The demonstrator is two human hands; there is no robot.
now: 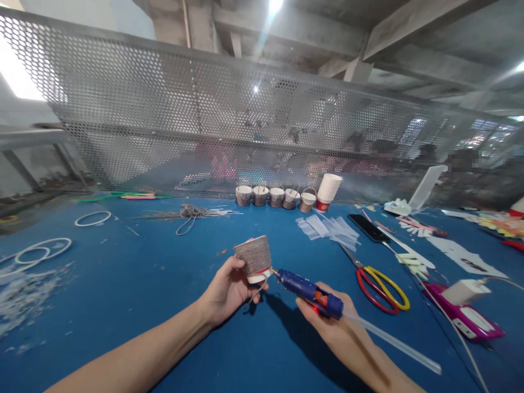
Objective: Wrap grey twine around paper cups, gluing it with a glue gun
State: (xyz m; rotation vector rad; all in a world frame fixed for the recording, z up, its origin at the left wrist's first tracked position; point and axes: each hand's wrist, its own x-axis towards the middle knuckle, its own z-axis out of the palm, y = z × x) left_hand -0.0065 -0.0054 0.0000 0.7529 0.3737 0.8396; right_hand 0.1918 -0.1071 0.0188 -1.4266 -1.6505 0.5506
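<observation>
From my end, the cord-wrapped cup (252,252) is up in the left hand (229,286), held tilted over the middle of the tabletop (184,344), well in from the far edge. Looks like a paper cup under tight grey cord: I'd call it very light, slightly springy, easy to dent if squeezed hard. The cord should give decent friction; the bare white end is probably smoother. Best hold, I'd say, is around the wrapped side with light pressure, clear of the red-and-white band by the nozzle.

Left grip: thumb on the cord side, fingers curled behind and under, spread only about as far as the cup is wide. A loose cord tail (259,291) hangs by the fingertips; I can't tell if they pinch it.

Right hand (333,322) is closed around the blue glue gun (307,289), clear glue stick (397,343) poking out the back toward the near right corner. The gun should be stiff, heavier than the cup, with a hot tip, so hold by the body only. Nozzle sits right at the band; too small to say touching or just beside.

Rest: wrapped cups (276,197) in a row along the far edge, scissors (380,289) toward the right edge.
</observation>
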